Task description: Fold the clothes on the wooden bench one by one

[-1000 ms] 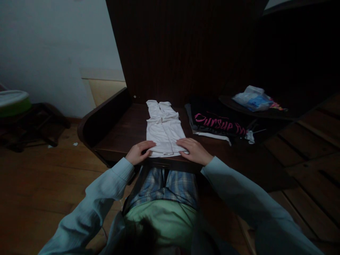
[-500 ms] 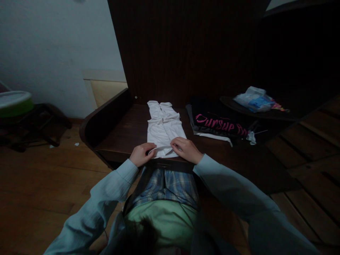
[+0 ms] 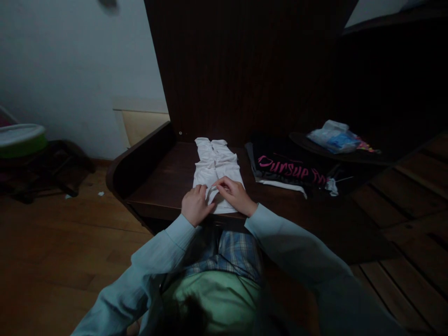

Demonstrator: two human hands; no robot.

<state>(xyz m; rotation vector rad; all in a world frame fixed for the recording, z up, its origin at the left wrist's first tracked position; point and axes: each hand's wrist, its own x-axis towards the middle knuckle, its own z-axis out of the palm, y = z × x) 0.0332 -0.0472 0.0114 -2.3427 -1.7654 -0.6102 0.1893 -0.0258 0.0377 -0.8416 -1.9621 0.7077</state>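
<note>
A white garment, narrow and lightly wrinkled, lies lengthwise on the dark wooden surface, its lower end at the front edge. My left hand is closed on the garment's lower left part, fingers curled over the cloth. Close beside it, my right hand pinches a lifted fold of the same cloth between thumb and fingers. The two hands nearly meet over the lower part. What kind of garment it is, I cannot tell for sure.
To the right lies a stack of folded dark clothes with pink lettering. Beyond it a clear plastic package sits on a dark round surface. A raised wooden side panel bounds the left. A green-and-white tub stands at far left.
Both hands have moved closer together over the garment's lower end. The left went right, and the cloth between them is now lifted in a fold. The view has shifted slightly.
</note>
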